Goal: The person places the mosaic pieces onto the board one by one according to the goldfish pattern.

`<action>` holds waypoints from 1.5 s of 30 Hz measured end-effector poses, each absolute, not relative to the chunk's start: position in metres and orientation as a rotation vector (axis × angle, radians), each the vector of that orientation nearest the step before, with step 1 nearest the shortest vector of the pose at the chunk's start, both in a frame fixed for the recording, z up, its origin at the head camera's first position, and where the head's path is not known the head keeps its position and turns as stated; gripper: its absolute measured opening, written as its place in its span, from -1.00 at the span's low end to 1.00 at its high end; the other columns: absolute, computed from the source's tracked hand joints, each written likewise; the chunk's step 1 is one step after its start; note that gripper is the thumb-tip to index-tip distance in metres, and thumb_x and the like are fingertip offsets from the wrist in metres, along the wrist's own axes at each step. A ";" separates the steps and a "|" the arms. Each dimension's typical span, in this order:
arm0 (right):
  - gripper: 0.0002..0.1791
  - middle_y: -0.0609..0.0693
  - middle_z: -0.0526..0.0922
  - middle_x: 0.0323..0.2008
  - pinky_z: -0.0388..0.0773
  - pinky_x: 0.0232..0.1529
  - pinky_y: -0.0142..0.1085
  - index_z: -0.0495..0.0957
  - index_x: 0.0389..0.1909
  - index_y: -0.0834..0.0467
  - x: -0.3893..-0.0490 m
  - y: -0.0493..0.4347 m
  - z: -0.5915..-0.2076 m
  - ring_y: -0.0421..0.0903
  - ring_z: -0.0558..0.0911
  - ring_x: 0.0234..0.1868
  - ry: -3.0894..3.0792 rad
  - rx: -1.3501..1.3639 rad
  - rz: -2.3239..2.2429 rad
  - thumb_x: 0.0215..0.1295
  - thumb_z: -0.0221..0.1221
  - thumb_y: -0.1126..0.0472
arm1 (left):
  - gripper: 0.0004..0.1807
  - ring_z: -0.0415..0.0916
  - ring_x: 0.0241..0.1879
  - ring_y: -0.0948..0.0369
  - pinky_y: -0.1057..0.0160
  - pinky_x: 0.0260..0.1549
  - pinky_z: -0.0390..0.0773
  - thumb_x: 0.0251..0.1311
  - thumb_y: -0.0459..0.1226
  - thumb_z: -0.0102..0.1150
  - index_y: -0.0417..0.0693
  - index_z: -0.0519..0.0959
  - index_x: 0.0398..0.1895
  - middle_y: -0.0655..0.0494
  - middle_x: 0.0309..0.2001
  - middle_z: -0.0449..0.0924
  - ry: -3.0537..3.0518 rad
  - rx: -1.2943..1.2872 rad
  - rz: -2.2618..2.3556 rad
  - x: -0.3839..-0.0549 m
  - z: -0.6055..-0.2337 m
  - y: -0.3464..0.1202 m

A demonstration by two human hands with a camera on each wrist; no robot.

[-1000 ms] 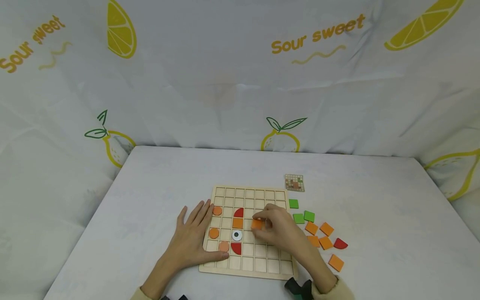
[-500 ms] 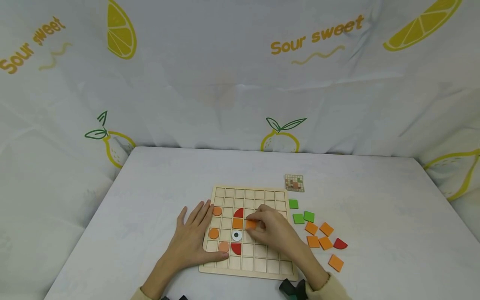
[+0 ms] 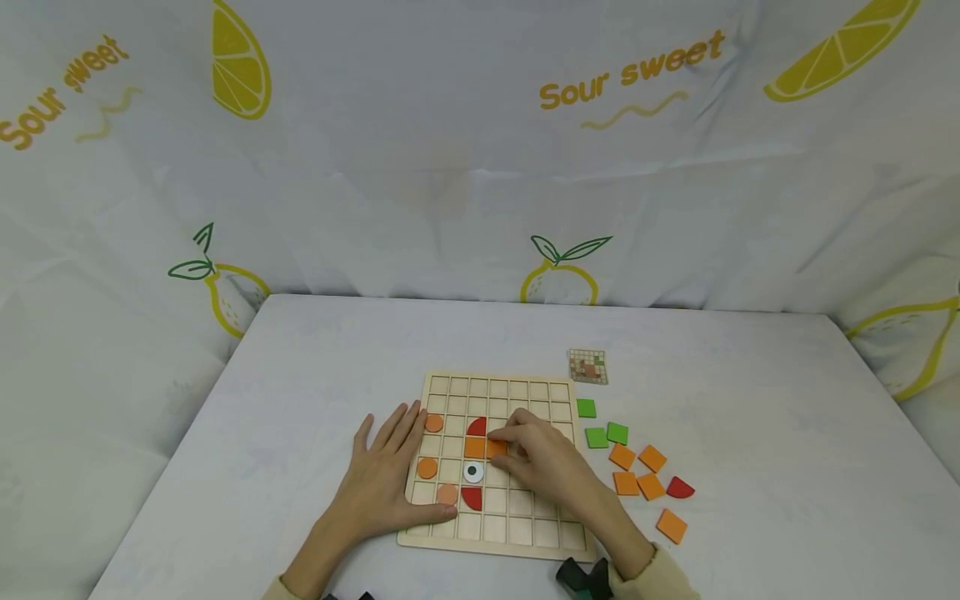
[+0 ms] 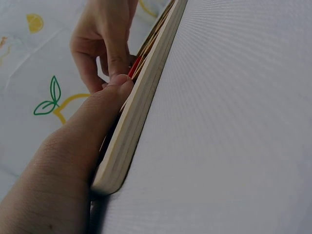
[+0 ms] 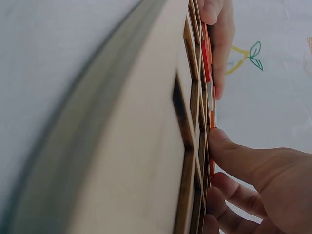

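Note:
A wooden grid board (image 3: 517,528) lies flat on the table. My left hand (image 3: 378,483) rests spread over its left edge, thumb across the lower left corner. Between thumb and fingertips my right hand (image 3: 546,463) pinches an orange square tile (image 3: 495,448) at a cell right beside another orange square (image 3: 475,448). Around these sit two red quarter-circles (image 3: 477,427), a white disc with a black dot (image 3: 473,472) and several orange round pieces (image 3: 427,467). In the right wrist view the thumb and fingers (image 5: 239,195) touch the tile low on the board; its seating is hard to tell.
Right of the board lie several loose orange squares (image 3: 626,483), one red quarter-circle (image 3: 681,487) and three green squares (image 3: 597,437). A small pattern card (image 3: 588,367) lies beyond the board's far right corner. A white printed cloth (image 3: 420,208) hangs behind the table.
My right hand has moved left across the board with the orange tile, bringing it alongside the other orange square. The left hand has stayed in place.

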State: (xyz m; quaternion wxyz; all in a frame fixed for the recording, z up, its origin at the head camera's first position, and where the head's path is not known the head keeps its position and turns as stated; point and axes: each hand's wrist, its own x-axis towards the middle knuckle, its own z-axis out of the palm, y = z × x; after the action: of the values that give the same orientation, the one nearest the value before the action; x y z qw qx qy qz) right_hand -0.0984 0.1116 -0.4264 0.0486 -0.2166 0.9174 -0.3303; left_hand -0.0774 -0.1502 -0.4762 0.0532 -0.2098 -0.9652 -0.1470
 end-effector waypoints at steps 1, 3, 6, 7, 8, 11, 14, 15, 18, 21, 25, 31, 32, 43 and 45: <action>-0.68 -0.11 0.56 -0.29 0.36 -0.46 -0.50 0.75 0.02 0.17 -0.098 0.112 -0.427 -0.36 0.35 -0.44 2.793 -0.662 -1.008 0.24 0.41 0.23 | 0.46 0.06 0.63 0.00 -0.35 0.50 -0.12 -0.22 0.65 0.13 -0.12 0.09 0.62 0.00 0.62 0.13 -2.935 -0.637 -0.446 -0.077 -0.476 -0.150; -0.68 -0.10 0.57 -0.28 0.37 -0.45 -0.50 0.75 0.02 0.17 -0.098 0.112 -0.427 -0.36 0.35 -0.43 2.787 -0.661 -1.019 0.24 0.41 0.24 | 0.46 0.06 0.63 0.00 -0.35 0.50 -0.12 -0.22 0.65 0.12 -0.11 0.10 0.62 0.00 0.62 0.13 -2.936 -0.636 -0.446 -0.077 -0.476 -0.150; -0.69 -0.09 0.57 -0.26 0.36 -0.44 -0.49 0.75 0.01 0.17 -0.098 0.112 -0.428 -0.33 0.35 -0.42 2.782 -0.638 -1.037 0.24 0.41 0.25 | 0.46 0.06 0.63 0.00 -0.35 0.50 -0.12 -0.22 0.66 0.11 -0.11 0.10 0.62 0.00 0.62 0.13 -2.937 -0.635 -0.447 -0.077 -0.476 -0.151; -0.69 -0.09 0.57 -0.26 0.35 -0.44 -0.49 0.75 0.00 0.17 -0.097 0.112 -0.428 -0.32 0.34 -0.42 2.783 -0.627 -1.040 0.24 0.41 0.24 | 0.46 0.06 0.63 0.00 -0.35 0.50 -0.13 -0.22 0.66 0.10 -0.11 0.10 0.62 0.00 0.62 0.13 -2.937 -0.634 -0.450 -0.077 -0.476 -0.151; -0.70 -0.09 0.56 -0.26 0.34 -0.44 -0.48 0.76 0.00 0.17 -0.097 0.112 -0.428 -0.31 0.34 -0.41 2.785 -0.618 -1.045 0.23 0.41 0.24 | 0.46 0.05 0.63 0.00 -0.35 0.50 -0.13 -0.22 0.66 0.10 -0.11 0.10 0.62 0.00 0.62 0.13 -2.937 -0.634 -0.452 -0.077 -0.477 -0.151; -0.72 -0.11 0.54 -0.28 0.31 -0.43 -0.47 0.76 -0.04 0.15 -0.096 0.112 -0.429 -0.29 0.32 -0.39 2.795 -0.591 -1.048 0.23 0.42 0.24 | 0.46 0.06 0.63 0.00 -0.35 0.50 -0.13 -0.22 0.67 0.10 -0.11 0.10 0.62 0.00 0.62 0.13 -2.936 -0.635 -0.453 -0.076 -0.477 -0.151; -0.75 -0.12 0.52 -0.29 0.30 -0.41 -0.47 0.77 -0.07 0.14 -0.095 0.112 -0.429 -0.29 0.31 -0.38 2.808 -0.580 -1.048 0.22 0.42 0.24 | 0.46 0.06 0.63 0.00 -0.35 0.50 -0.13 -0.22 0.66 0.10 -0.11 0.10 0.63 0.00 0.62 0.13 -2.934 -0.637 -0.452 -0.076 -0.477 -0.151; -0.75 -0.12 0.52 -0.29 0.29 -0.41 -0.47 0.77 -0.07 0.13 -0.094 0.111 -0.429 -0.29 0.30 -0.38 2.812 -0.575 -1.049 0.22 0.42 0.24 | 0.46 0.06 0.63 0.00 -0.35 0.50 -0.14 -0.22 0.66 0.10 -0.11 0.10 0.63 0.00 0.62 0.13 -2.933 -0.637 -0.451 -0.076 -0.477 -0.151; -0.76 -0.12 0.52 -0.30 0.29 -0.42 -0.47 0.77 -0.09 0.13 -0.094 0.111 -0.429 -0.29 0.30 -0.38 2.819 -0.560 -1.054 0.20 0.43 0.25 | 0.46 0.06 0.63 0.01 -0.35 0.50 -0.14 -0.22 0.66 0.11 -0.11 0.09 0.63 0.00 0.62 0.13 -2.933 -0.640 -0.451 -0.077 -0.477 -0.150; -0.74 -0.12 0.53 -0.30 0.30 -0.42 -0.47 0.77 -0.07 0.13 -0.093 0.111 -0.428 -0.27 0.32 -0.37 2.822 -0.541 -1.060 0.20 0.43 0.24 | 0.45 0.06 0.63 0.00 -0.35 0.50 -0.13 -0.22 0.66 0.11 -0.10 0.10 0.63 0.01 0.62 0.13 -2.933 -0.636 -0.449 -0.077 -0.478 -0.151; -0.69 -0.11 0.59 -0.27 0.36 -0.42 -0.48 0.76 -0.03 0.13 -0.091 0.111 -0.424 -0.26 0.39 -0.37 2.838 -0.514 -1.071 0.18 0.45 0.24 | 0.45 0.06 0.63 0.00 -0.35 0.50 -0.13 -0.22 0.65 0.12 -0.08 0.09 0.63 0.01 0.62 0.14 -2.939 -0.626 -0.429 -0.077 -0.478 -0.151; -0.72 -0.06 0.72 -0.19 0.48 -0.39 -0.49 0.77 -0.07 0.14 -0.090 0.120 -0.417 -0.27 0.50 -0.39 2.867 -0.524 -1.121 0.17 0.44 0.26 | 0.45 0.07 0.62 0.01 -0.34 0.51 -0.13 -0.24 0.62 0.17 -0.08 0.10 0.63 0.02 0.62 0.15 -2.940 -0.618 -0.427 -0.078 -0.478 -0.150; -0.73 -0.04 0.73 -0.18 0.50 -0.40 -0.48 0.77 -0.08 0.15 -0.089 0.123 -0.417 -0.28 0.52 -0.39 2.860 -0.533 -1.146 0.17 0.44 0.26 | 0.45 0.07 0.62 0.01 -0.34 0.51 -0.13 -0.24 0.62 0.17 -0.08 0.10 0.63 0.02 0.62 0.15 -2.940 -0.617 -0.429 -0.078 -0.478 -0.150; -0.70 0.07 0.74 -0.05 0.60 -0.41 -0.44 0.75 -0.07 0.20 -0.079 0.168 -0.410 -0.40 0.59 -0.43 2.721 -0.499 -1.358 0.19 0.45 0.18 | 0.45 0.06 0.63 0.01 -0.35 0.50 -0.13 -0.23 0.64 0.13 -0.09 0.10 0.63 0.02 0.62 0.13 -2.937 -0.626 -0.443 -0.078 -0.476 -0.150; -0.70 0.07 0.74 -0.05 0.61 -0.40 -0.44 0.75 -0.08 0.20 -0.077 0.177 -0.410 -0.41 0.60 -0.44 2.735 -0.485 -1.357 0.18 0.46 0.19 | 0.45 0.06 0.63 0.01 -0.35 0.50 -0.14 -0.22 0.64 0.13 -0.09 0.10 0.63 0.02 0.62 0.13 -2.938 -0.626 -0.449 -0.078 -0.476 -0.150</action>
State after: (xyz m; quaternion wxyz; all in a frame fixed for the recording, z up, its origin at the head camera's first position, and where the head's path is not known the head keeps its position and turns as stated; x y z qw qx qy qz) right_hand -0.0770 0.1766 -0.4097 0.0251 -0.1568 0.8844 -0.4389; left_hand -0.0781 -0.1496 -0.4763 0.0522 -0.2057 -0.9660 -0.1477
